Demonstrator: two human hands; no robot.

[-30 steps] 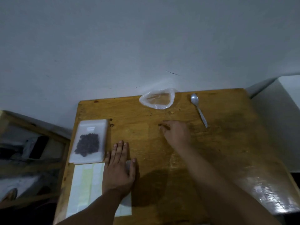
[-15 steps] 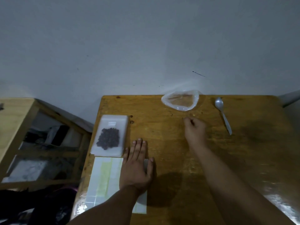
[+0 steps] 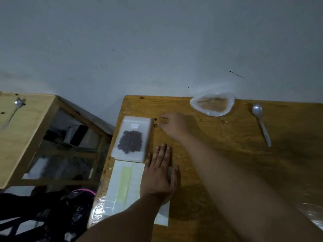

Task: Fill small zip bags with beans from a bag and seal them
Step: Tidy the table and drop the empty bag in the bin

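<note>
The wooden table (image 3: 227,163) is varnished, glossy toward its near right corner, and its far edge stands against a plain grey-white wall (image 3: 157,41). To its left stands a lower, paler wooden side table (image 3: 21,137) with open shelves beneath and a spoon on top (image 3: 15,109).

The small zip bag (image 3: 132,138) lies flat near the table's left edge. Its long axis runs away from the person, leaning slightly right at the far end. The dark beans (image 3: 129,142) are pooled in its near half, and a small white label sits toward the far end.

Just nearer lies a pale gridded sheet (image 3: 125,184) with a yellow-green band, its long axis running the same way. The left hand (image 3: 160,173) rests flat on the sheet's right side, fingers straight and pointing at the wall.

The right hand (image 3: 173,126) hovers just beside the zip bag's far right corner. Its fingers are curled and blurred, so whether they pinch anything cannot be told.

A clear plastic bag (image 3: 212,105) lies at the far edge. To its right lies a metal spoon (image 3: 261,123), bowl toward the wall.
</note>
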